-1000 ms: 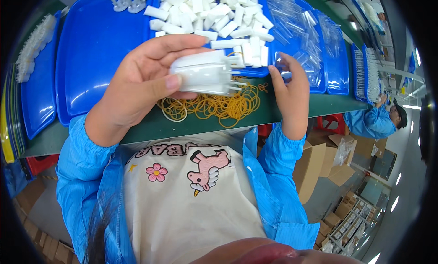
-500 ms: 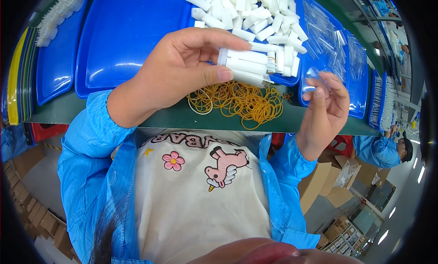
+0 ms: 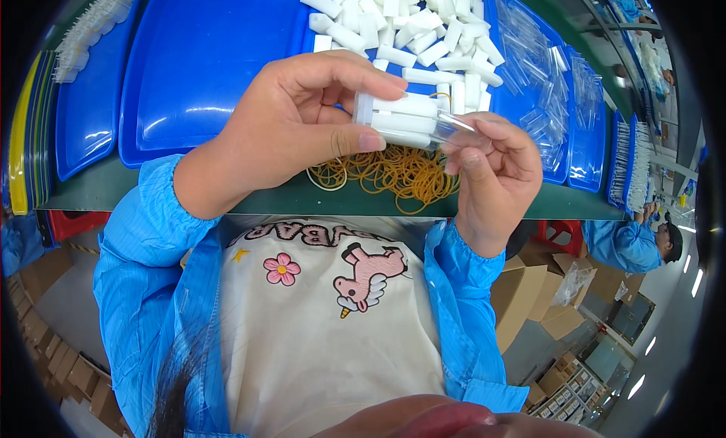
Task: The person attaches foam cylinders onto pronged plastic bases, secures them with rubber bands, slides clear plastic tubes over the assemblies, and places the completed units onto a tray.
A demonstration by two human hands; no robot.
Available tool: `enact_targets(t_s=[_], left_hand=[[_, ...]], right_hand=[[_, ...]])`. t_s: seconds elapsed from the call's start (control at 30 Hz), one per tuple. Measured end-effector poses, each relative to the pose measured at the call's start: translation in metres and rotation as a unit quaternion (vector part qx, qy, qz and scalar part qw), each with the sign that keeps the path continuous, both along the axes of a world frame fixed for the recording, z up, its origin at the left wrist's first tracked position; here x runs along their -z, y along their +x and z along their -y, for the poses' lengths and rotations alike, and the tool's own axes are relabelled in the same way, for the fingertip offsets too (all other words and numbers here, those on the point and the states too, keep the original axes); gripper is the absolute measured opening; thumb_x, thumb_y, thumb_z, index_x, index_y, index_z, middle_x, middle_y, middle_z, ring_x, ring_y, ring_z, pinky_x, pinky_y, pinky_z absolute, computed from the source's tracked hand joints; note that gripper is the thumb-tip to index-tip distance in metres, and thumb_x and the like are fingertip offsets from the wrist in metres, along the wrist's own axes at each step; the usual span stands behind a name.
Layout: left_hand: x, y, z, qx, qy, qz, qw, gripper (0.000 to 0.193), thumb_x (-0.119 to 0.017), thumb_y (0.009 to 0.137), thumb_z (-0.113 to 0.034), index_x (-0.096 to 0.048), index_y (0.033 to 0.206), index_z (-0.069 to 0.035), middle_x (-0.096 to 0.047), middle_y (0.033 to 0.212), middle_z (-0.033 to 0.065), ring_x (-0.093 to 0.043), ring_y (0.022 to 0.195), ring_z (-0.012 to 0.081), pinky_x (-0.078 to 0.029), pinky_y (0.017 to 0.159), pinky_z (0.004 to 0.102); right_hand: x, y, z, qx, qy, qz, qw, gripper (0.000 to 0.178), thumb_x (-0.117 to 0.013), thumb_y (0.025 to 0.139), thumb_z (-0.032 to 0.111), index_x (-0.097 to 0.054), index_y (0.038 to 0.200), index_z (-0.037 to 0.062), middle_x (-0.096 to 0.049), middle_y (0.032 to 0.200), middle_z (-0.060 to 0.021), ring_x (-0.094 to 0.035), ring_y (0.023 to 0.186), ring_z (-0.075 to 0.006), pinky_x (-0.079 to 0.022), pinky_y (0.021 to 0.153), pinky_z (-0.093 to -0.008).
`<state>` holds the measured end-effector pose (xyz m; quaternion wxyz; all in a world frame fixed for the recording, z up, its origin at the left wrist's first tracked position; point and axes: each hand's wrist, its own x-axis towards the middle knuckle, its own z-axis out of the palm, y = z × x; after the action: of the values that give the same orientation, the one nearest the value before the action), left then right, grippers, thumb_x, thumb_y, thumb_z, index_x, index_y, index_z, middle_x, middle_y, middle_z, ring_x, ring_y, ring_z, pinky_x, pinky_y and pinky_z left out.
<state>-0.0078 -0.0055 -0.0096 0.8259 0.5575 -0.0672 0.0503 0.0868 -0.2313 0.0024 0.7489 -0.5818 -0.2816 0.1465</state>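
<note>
Between the thumb and fingers of my left hand (image 3: 280,128) is a bundle of white plastic blocks (image 3: 404,122), lying sideways with a clear, rounded cap at its left end. My right hand (image 3: 495,173) pinches a clear plastic piece (image 3: 455,129) against the bundle's right end. Whether this piece sits around the blocks or beside them, I cannot tell. A thin yellowish band loops up by the bundle's right end. Beneath both hands lies a heap of yellow-brown rubber bands (image 3: 404,181) on the green table.
Behind the hands, loose white blocks (image 3: 412,29) fill a blue tray. Clear plastic pieces (image 3: 529,67) lie in blue trays at right. A wide blue tray (image 3: 204,67) stands left, near white bristly parts (image 3: 91,33). Another person (image 3: 628,245) in blue sits at far right.
My right hand has moved left, bringing the clear piece from over the right tray to the bundle's right end. My left hand keeps its hold, shifted slightly left.
</note>
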Motion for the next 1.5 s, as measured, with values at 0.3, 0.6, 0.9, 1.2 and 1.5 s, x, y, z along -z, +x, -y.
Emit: enact_targets(t_s=[0.3,0.6,0.9,1.2,1.5], left_hand=[[-0.004,-0.001,0.0,-0.011,0.06,-0.019,0.998,0.04,-0.069,0.082,0.005,-0.061,0.121,0.002,-0.054,0.116,0.0105,-0.058,0.111,0.0196,-0.05,0.099,0.0324],[-0.013,0.0,-0.005,0.015,0.139,-0.041,0.989,0.037,-0.067,0.082,0.006,-0.062,0.119,0.001,-0.053,0.114,0.0089,-0.057,0.109,0.0178,-0.053,0.094,0.0296],[-0.012,0.0,-0.005,0.035,0.099,-0.044,0.993,0.037,-0.069,0.08,0.006,-0.065,0.116,0.001,-0.053,0.115,0.0084,-0.058,0.109,0.0179,-0.054,0.093,0.0292],[-0.006,0.0,0.001,0.025,0.087,-0.028,0.996,0.04,-0.071,0.078,0.006,-0.066,0.117,-0.001,-0.052,0.122,0.0109,-0.057,0.113,0.0196,-0.053,0.096,0.0306],[0.003,0.001,0.0,0.002,-0.003,0.025,1.0,0.033,-0.08,0.078,-0.013,-0.07,0.108,-0.003,-0.052,0.127,0.0135,-0.059,0.112,0.0224,-0.053,0.096,0.034]], right_hand=[[0.008,-0.006,-0.007,0.041,0.004,0.079,0.996,0.027,-0.062,0.085,-0.011,-0.059,0.111,-0.0026,-0.065,0.11,-0.0227,-0.069,0.087,-0.0217,-0.056,0.065,-0.0261],[0.02,-0.012,-0.012,0.07,0.033,0.054,0.996,0.027,-0.062,0.087,-0.009,-0.057,0.112,-0.0013,-0.066,0.109,-0.0228,-0.068,0.084,-0.02,-0.056,0.064,-0.0264],[0.01,0.005,0.003,-0.028,-0.018,0.028,0.999,0.03,-0.067,0.079,-0.012,-0.062,0.107,-0.0023,-0.058,0.112,-0.0145,-0.062,0.088,-0.0163,-0.052,0.071,-0.0255],[0.013,-0.012,-0.014,0.028,-0.003,0.01,1.0,0.035,-0.068,0.079,-0.013,-0.06,0.112,-0.0036,-0.055,0.114,-0.0123,-0.059,0.097,-0.0157,-0.05,0.084,-0.0282],[0.023,-0.029,-0.042,0.119,0.089,0.035,0.988,0.033,-0.062,0.087,-0.009,-0.057,0.118,-0.001,-0.051,0.133,-0.02,-0.055,0.118,-0.0251,-0.048,0.098,-0.038]])
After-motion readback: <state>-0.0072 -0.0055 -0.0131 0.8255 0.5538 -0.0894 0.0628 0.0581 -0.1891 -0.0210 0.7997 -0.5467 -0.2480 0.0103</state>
